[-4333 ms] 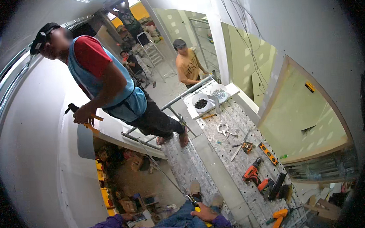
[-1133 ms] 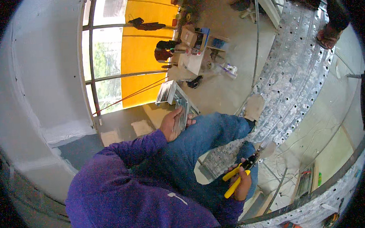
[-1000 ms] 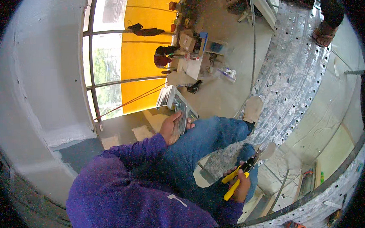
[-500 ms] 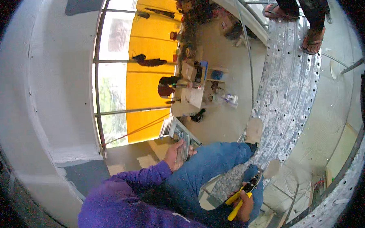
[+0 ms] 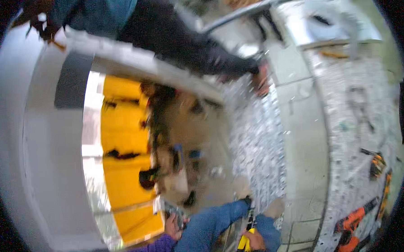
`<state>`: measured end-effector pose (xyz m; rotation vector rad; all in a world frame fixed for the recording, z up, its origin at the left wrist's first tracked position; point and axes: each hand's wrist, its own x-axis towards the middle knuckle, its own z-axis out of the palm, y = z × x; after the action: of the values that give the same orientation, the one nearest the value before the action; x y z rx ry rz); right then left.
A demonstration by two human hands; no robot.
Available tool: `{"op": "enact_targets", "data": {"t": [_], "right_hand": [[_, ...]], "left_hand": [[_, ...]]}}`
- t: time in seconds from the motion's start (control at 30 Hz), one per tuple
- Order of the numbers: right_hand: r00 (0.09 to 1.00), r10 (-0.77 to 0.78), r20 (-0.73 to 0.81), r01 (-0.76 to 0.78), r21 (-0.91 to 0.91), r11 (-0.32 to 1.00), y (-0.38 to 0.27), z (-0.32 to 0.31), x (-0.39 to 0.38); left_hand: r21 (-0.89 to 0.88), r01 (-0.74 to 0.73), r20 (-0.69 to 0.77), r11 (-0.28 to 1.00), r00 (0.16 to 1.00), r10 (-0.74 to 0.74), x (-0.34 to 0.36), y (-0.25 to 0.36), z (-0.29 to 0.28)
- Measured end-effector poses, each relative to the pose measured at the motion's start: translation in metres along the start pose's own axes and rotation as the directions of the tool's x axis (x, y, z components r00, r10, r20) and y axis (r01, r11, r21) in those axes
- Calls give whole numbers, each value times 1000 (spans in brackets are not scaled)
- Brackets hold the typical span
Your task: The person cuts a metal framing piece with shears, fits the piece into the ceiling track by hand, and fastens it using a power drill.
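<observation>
My left hand (image 5: 171,226) is closed around a grey metal channel (image 5: 180,213), blurred by the motion, beside my left leg. The purple sleeve of that arm comes in from the lower edge. In my right hand (image 5: 255,240), near my right knee, are tin snips with yellow handles (image 5: 243,244). Their dark jaws point upward in the picture, between my legs in blue jeans (image 5: 217,220). Whether the jaws are apart cannot be made out.
Beyond my feet runs a perforated metal scaffold plank (image 5: 256,137), where another person in dark trousers (image 5: 171,37) stands. A second plank (image 5: 340,88) at right bears an orange-black power tool (image 5: 355,220) and a white board (image 5: 297,25). An orange sheet (image 5: 127,174) hangs at left.
My view has swung toward the right and up, blurring the scene. More of the other person and the second plank with tools now show. Both hands keep their hold.
</observation>
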<state>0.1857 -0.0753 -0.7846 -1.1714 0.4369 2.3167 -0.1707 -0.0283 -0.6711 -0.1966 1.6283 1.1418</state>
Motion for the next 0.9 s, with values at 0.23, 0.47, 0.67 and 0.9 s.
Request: {"op": "enact_targets", "data": {"t": [0.23,0.47,0.67,0.9], "right_hand": [[999,-37,-16,37,7,999,-12,-4,-12],[990,-137,-31,139,58,989,-20,5,-36],[987,-158,7,157,60,986,-16,-3,-28],[989,-148,18,147,24,989,0,-16,-14]], "left_hand": [[52,-7,137,999,991,0,12,4,49],[237,-4,228,971,972,-52,31,6,75],[303,-21,209,953,977,-45,43,7,69],[243,-19,125,970,992,-12,25,1,77]]}}
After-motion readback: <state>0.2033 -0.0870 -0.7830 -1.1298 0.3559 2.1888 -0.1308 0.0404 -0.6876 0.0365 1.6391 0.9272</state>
